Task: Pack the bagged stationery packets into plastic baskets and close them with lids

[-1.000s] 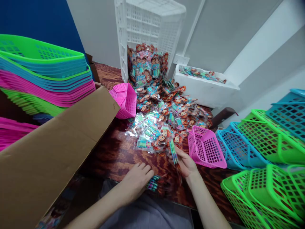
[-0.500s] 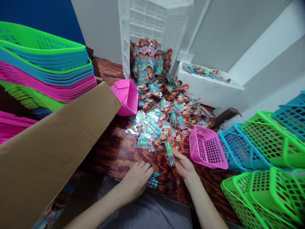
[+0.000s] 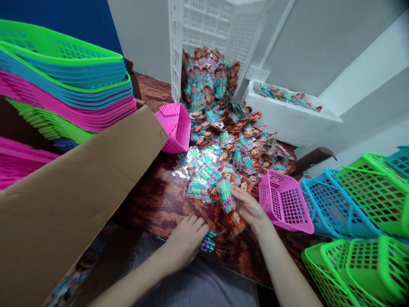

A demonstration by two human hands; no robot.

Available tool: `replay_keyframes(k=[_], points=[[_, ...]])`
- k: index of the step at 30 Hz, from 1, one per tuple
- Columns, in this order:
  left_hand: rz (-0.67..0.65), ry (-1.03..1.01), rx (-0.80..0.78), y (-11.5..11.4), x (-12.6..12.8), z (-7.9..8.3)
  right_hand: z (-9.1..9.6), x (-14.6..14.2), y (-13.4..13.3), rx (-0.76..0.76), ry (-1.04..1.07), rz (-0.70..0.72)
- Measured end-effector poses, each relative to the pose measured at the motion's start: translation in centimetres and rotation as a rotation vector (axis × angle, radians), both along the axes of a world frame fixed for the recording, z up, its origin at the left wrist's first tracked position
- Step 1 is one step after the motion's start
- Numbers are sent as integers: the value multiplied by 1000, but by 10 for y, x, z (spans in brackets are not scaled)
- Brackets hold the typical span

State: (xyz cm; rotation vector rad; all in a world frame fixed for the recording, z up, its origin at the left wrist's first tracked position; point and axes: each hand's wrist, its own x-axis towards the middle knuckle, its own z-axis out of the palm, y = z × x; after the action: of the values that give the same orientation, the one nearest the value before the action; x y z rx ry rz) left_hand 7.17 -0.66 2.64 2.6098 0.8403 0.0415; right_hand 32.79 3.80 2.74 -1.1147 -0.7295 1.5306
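My right hand (image 3: 247, 207) pinches the edge of a see-through packet (image 3: 226, 196) holding green and blue sticks, with a red-haired cartoon figure at its lower end. It is held tilted above the dark wooden table (image 3: 153, 204). Near the front edge, my left hand (image 3: 187, 238) is closed over a small stack of similar packets (image 3: 208, 241); its fingertips are partly hidden. Beyond both hands spreads a large heap of such packets (image 3: 223, 145), glossy and overlapping.
A pink basket (image 3: 286, 200) stands right of the heap, beside blue baskets (image 3: 332, 200) and green baskets (image 3: 358, 264). Nested pink baskets (image 3: 182, 128) lie behind a cardboard box flap (image 3: 96, 179) at left. A white crate (image 3: 177, 55) and a white foam box (image 3: 287, 115) stand behind.
The packet in my right hand has turned from nearly edge-on to show its broad face. My left hand stays over the stack. The view has shifted slightly.
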Motion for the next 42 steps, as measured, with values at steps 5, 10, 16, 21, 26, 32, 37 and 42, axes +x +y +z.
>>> replay_keyframes(k=[5,10,16,21,26,32,37,42], points=[[14,-2,10,-2,1,-1,35,-21,17,305,-975,-10],[13,-68,81,-5,0,-7,27,-69,-26,320,-1548,573],[3,-171,194,-12,-2,-19,28,-61,-63,210,-1359,702],[61,-262,239,-22,-3,-30,27,-58,-73,227,-1341,614],[83,-316,285,-27,-9,-34,26,-62,-78,301,-1418,593],[102,-306,313,-27,-14,-28,31,-51,-78,315,-1515,600],[129,-341,327,-29,-13,-27,31,-48,-82,265,-1360,643],[101,-372,324,-29,-16,-33,31,-47,-85,208,-1267,650]])
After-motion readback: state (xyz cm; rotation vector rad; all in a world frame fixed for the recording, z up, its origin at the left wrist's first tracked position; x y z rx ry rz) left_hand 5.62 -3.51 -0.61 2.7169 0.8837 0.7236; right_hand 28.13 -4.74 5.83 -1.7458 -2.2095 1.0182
